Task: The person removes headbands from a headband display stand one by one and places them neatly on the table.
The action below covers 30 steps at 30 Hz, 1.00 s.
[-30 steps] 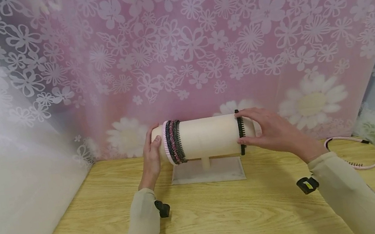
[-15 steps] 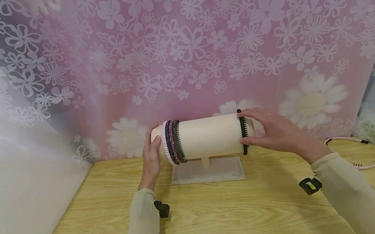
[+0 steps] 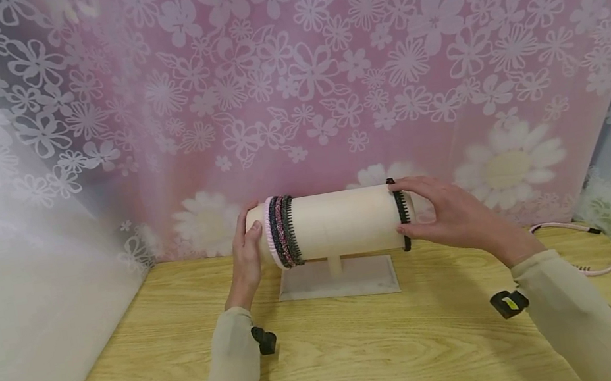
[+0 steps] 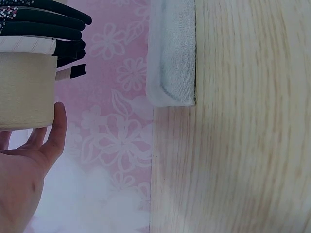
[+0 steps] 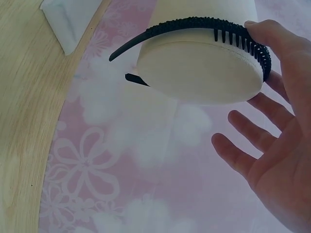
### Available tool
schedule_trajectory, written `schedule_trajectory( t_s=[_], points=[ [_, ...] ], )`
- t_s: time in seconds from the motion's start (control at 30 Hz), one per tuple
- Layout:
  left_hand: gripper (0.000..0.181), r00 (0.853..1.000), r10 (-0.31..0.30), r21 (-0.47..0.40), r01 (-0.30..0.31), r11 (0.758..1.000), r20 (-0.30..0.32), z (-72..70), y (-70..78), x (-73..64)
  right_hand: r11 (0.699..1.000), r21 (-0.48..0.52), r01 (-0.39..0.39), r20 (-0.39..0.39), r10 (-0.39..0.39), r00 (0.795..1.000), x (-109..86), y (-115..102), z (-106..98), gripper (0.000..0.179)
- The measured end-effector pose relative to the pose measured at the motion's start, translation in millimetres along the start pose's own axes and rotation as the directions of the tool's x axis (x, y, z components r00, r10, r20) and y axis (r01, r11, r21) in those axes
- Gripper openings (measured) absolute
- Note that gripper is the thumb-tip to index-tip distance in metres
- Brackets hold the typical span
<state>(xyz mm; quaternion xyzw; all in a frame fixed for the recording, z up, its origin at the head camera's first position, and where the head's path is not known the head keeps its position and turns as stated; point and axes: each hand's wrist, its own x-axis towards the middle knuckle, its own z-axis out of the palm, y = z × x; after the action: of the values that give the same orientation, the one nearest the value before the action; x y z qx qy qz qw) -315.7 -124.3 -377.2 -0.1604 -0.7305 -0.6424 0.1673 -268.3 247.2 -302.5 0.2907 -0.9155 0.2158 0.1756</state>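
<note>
At the far left of the head view a white, flower-printed drape (image 3: pixel 11 264) hangs beside the wooden table (image 3: pixel 392 356). Left of centre, the left hand (image 3: pixel 246 260) grips the left end of a cream cylinder (image 3: pixel 341 223), its thumb on the front and its other fingers reaching round behind; a dark wrist device (image 3: pixel 265 340) sits by that sleeve. Just right of this hand, a group of headbands (image 3: pixel 282 232) stands close together around the cylinder: pale pink, dark, glittery pink and dark with teeth. At the centre the cylinder lies level on a short post above a pale rectangular base (image 3: pixel 356 284), with the pink floral backdrop (image 3: pixel 310 70) behind it.

Right of centre, a black headband (image 3: pixel 403 215) sits around the cylinder near its right end. The right hand (image 3: pixel 456 213) pinches it, thumb and forefinger set moderately wide apart on the band; in the right wrist view the other fingers fan out below, and the band's two ends show apart at upper left. Towards the right edge, a pink headband (image 3: pixel 605 271) with black tips lies on the table, partly hidden by the right sleeve (image 3: pixel 576 307). A thin greyish strip beside that sleeve may be another band, but too little shows to tell.
</note>
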Motion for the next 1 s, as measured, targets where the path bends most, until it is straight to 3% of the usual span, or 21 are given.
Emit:
schedule_trajectory(
  t_s=[0.2, 0.33, 0.77, 1.0],
  points=[
    [0.05, 1.0, -0.004, -0.012, 0.004, 1.0, -0.012, -0.6, -30.8, 11.0, 1.0, 0.026, 0.01, -0.009, -0.01, 1.0, -1.7, 1.1, 0.4, 0.066],
    [0.051, 1.0, -0.015, -0.017, 0.014, 1.0, -0.005, -1.3, -31.3, 11.0, 0.999, 0.051, -0.004, -0.004, 0.004, 1.0, -3.0, 2.2, 1.2, 0.067],
    [0.047, 0.999, 0.036, -0.003, -0.036, 0.999, -0.036, 1.0, -31.4, 8.7, 0.987, 0.162, 0.006, 0.008, -0.007, 1.0, -9.3, 4.2, 3.8, 0.069],
    [0.046, 0.999, 0.041, 0.002, -0.041, 0.999, -0.036, -0.4, -32.9, 10.2, 0.984, 0.165, 0.065, -0.043, -0.059, 0.997, -10.4, 3.5, 8.2, 0.069]
  ],
)
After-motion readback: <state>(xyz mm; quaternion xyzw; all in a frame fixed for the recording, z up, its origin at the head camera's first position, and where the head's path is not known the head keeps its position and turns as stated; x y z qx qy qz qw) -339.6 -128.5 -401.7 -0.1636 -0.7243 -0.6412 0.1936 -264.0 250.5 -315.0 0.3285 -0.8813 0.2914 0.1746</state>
